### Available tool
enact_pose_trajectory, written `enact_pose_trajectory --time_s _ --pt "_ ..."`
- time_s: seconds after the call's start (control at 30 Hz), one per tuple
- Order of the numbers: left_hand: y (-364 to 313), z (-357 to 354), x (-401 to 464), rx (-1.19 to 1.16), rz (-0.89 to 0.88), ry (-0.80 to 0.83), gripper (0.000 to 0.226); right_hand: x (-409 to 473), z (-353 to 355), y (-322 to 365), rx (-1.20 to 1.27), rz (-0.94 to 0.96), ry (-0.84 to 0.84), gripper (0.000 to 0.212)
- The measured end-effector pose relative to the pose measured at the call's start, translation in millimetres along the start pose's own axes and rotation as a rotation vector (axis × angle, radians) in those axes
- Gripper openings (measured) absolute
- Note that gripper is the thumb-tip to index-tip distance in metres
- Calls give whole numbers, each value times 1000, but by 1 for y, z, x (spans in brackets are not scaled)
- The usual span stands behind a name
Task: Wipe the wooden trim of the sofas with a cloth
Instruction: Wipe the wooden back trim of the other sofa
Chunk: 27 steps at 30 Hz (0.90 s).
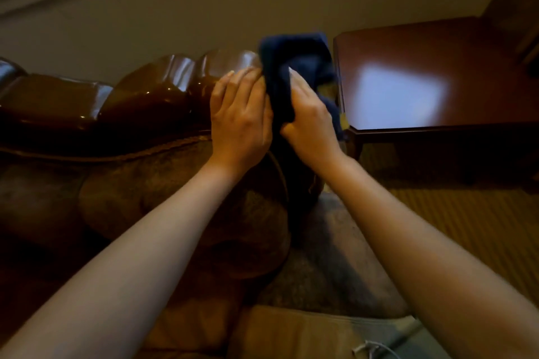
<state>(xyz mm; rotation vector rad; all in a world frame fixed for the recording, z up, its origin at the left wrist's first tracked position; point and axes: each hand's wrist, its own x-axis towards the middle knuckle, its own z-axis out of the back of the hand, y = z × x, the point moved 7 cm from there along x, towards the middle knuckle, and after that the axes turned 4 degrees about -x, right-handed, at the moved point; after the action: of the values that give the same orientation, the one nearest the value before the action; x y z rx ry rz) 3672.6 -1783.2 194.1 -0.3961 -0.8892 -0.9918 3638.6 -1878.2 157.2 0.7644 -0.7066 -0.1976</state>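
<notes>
Head view. Both hands are at the end of the sofa's carved wooden trim (175, 73), the glossy scalloped rail along the top of the backrest. The right hand (309, 122) grips a dark blue cloth (291, 67), fingers curled round a bunched fold. The left hand (240, 116) sits just beside it, fingers curled, touching or pinching the cloth's near edge; which of the two cannot be told. The cloth rises above and beyond both hands.

Judgement: the cloth is being gathered or refolded at the rail's end, with wiping of this section in progress. The next move calls for pressing the cloth flat on the rail and drawing it along the scallops to the left of the left hand.

A polished wooden surface (437, 67) stands to the right of the right hand.

Obscured: the rail end behind the cloth; fingertip contact; dim light hides the upholstery detail beneath the arms.
</notes>
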Motion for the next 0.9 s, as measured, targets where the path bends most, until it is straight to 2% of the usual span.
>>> enact_pose_trajectory --time_s 0.03,0.1,0.23,0.33,0.43,0.53,0.67,0.77,0.83,0.9 --pt "0 2 0 -35 0 -25 40 9 0 2 30 69 41 60" --pt "0 4 0 -35 -13 -39 41 14 -1 -5 149 73 96 55" --pt "-2 4 0 -81 -7 -3 47 2 -1 -41 363 -209 39 44" --pt "-3 4 0 -113 1 3 45 -24 2 -69 345 -357 41 37" --pt "-2 2 -2 -86 -1 -9 42 -53 -6 -74 184 -395 94 43" --pt "-3 -1 -2 -11 -30 14 41 -53 -9 -52 25 -358 46 57" --pt "-3 0 -2 -18 -22 25 43 -13 -8 0 -211 -100 54 65" --pt "-4 -1 -1 16 -18 32 43 2 -4 -7 -104 -17 37 68" --pt "-8 -2 -1 80 -63 70 44 -3 -5 -27 -8 -40 15 67" --pt "-23 -8 -3 92 -183 125 45 -14 -9 -46 85 -114 -25 60"
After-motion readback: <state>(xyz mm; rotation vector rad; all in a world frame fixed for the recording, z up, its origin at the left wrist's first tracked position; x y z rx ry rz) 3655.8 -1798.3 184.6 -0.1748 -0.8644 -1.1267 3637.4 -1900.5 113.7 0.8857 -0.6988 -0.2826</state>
